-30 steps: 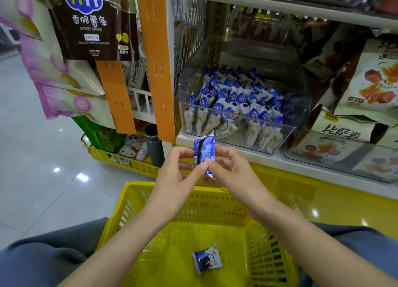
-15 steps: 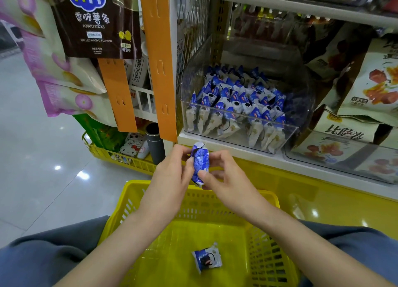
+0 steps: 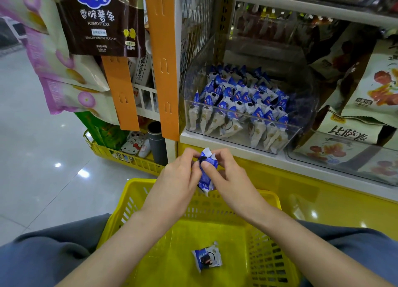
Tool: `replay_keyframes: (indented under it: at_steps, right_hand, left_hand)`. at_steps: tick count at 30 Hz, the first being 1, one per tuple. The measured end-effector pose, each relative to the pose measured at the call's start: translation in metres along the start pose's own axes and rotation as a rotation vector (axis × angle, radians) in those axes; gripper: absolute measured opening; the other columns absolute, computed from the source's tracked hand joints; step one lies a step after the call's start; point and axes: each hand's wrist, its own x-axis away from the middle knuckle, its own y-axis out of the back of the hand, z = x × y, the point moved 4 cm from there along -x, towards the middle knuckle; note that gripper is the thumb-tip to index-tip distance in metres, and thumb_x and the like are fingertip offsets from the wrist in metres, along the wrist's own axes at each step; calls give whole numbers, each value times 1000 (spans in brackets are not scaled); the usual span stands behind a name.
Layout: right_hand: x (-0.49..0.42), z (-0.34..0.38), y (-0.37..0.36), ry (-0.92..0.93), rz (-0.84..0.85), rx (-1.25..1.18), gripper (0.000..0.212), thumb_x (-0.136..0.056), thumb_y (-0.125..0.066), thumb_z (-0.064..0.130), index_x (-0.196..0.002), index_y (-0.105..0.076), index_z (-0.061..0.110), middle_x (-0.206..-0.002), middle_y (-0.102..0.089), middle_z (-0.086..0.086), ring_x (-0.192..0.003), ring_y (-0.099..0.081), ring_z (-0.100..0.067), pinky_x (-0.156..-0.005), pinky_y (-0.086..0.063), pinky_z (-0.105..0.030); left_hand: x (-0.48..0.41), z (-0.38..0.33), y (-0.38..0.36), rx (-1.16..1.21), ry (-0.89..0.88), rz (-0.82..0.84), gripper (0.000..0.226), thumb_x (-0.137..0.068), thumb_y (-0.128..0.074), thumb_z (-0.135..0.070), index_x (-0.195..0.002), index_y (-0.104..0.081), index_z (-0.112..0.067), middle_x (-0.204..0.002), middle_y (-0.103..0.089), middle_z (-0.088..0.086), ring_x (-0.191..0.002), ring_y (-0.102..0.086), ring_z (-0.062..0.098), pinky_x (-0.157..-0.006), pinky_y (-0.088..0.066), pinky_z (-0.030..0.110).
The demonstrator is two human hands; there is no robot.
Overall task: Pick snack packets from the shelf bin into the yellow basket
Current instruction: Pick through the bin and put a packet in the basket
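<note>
Both hands hold one blue and white snack packet (image 3: 205,174) upright above the far rim of the yellow basket (image 3: 267,239). My left hand (image 3: 178,179) pinches its left side, my right hand (image 3: 228,179) pinches its right side and top. A second packet (image 3: 207,258) lies flat on the basket floor. The clear shelf bin (image 3: 243,125) just beyond holds several more of the same packets (image 3: 239,108).
An orange upright strip (image 3: 163,60) stands left of the bin. Hanging chip bags (image 3: 101,19) fill the upper left. Large snack bags (image 3: 361,118) sit right of the bin. A low yellow basket (image 3: 120,155) stands on the floor at left.
Both hands lowered the packet slightly toward the basket and turned it, so it looks more crumpled and narrower than before. The packet on the basket floor stayed put.
</note>
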Motion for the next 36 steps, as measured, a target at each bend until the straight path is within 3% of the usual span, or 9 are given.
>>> replay_keyframes:
  at_steps: [6, 10, 13, 16, 22, 26, 30, 34, 36]
  right_hand:
    - [-1, 3, 1, 17, 86, -88, 39, -87, -61, 29, -120, -43, 30, -108, -58, 14, -93, -63, -7, -80, -55, -29]
    - [-2, 1, 5, 49, 17, -62, 49, -80, -70, 27, -117, -40, 39, -109, -56, 14, -88, -62, -3, -77, -56, -30]
    - [-2, -1, 9, 87, -53, 117, 68, -74, -73, 36, -129, -34, 32, -115, -52, 17, -94, -59, 3, -82, -54, -26]
    - [0, -2, 9, 126, -58, 236, 82, -71, -75, 42, -138, -30, 25, -119, -49, 17, -104, -53, 0, -87, -48, -20]
    - [-3, 5, 17, 188, -14, 261, 69, -71, -75, 42, -131, -46, 23, -114, -51, 13, -106, -50, -2, -91, -41, -16]
    - [-2, 8, 22, 143, -56, 105, 30, -87, -61, 25, -117, -59, 23, -105, -62, 8, -93, -59, -9, -80, -46, -16]
    - [0, 6, 23, 12, 33, -78, 23, -86, -63, 18, -103, -58, 32, -94, -65, 10, -91, -64, -21, -76, -50, -22]
    - [5, 9, 26, 23, 42, -109, 13, -85, -64, 18, -95, -62, 27, -88, -66, 8, -84, -63, -19, -74, -52, -30]
    - [6, 12, 29, 31, 35, -145, 12, -86, -63, 15, -90, -63, 26, -84, -67, 7, -79, -62, -14, -68, -51, -25]
  left_hand:
    - [-7, 9, 5, 224, 157, -38, 19, -97, -39, -13, -96, -54, -26, -74, -61, -10, -66, -57, -1, -54, -42, 11]
    - [-8, 12, -4, 646, 404, 87, 31, -93, -37, -6, -90, -60, -25, -84, -67, 7, -80, -61, 25, -80, -49, 47]
    - [-6, 6, -9, 704, 375, 146, 21, -94, -45, -18, -91, -60, -32, -83, -69, -6, -80, -63, 12, -75, -51, 34]
    - [-9, 8, -7, 727, 391, 84, 11, -92, -52, -20, -92, -62, -26, -86, -70, -1, -76, -66, 7, -67, -53, 21]
    - [-11, 9, -8, 972, 499, 60, 21, -95, -47, -18, -97, -65, -8, -87, -70, 14, -72, -67, 17, -60, -55, 23]
    - [-16, 10, -6, 1082, 540, 52, 27, -96, -44, -19, -90, -66, -5, -82, -69, 13, -72, -66, 16, -65, -55, 26]
    - [-16, 11, -7, 935, 507, 47, 28, -95, -47, -25, -93, -67, -6, -90, -68, 20, -80, -61, 20, -81, -48, 37]
    - [-20, 0, 1, 686, 329, 0, 23, -92, -52, -24, -71, -60, -18, -61, -56, -6, -59, -51, 4, -56, -41, 14]
    - [-23, -9, 3, 617, 243, 19, 22, -93, -50, -22, -73, -57, -17, -63, -56, -6, -58, -50, 4, -54, -41, 14]
